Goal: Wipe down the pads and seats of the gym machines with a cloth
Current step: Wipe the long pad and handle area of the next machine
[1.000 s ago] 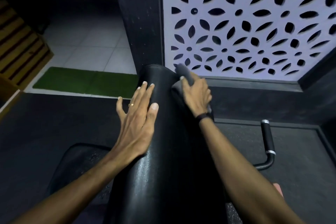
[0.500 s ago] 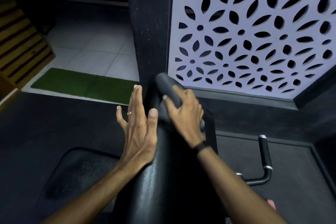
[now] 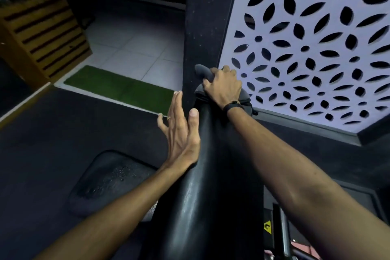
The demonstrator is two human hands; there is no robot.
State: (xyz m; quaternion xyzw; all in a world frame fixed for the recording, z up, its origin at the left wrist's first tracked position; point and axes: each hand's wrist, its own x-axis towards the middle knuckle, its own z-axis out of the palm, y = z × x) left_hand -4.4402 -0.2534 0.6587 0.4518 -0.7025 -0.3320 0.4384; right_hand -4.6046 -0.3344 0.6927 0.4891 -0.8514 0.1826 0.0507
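Head view, 2 hands, 1 cloth (image 3: 203, 74), 1 pad (image 3: 202, 175)

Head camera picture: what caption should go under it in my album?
Right hand wipes the black padded backrest's top with a grey cloth; open left hand steadies its side.

Dark grey cloth (image 3: 203, 74) bunched atop upright glossy black pad (image 3: 202, 186).

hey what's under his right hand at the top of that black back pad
A grey cloth lies under the right hand, bunched over the top of the black back pad. The hand and cloth hide the pad's top edge.
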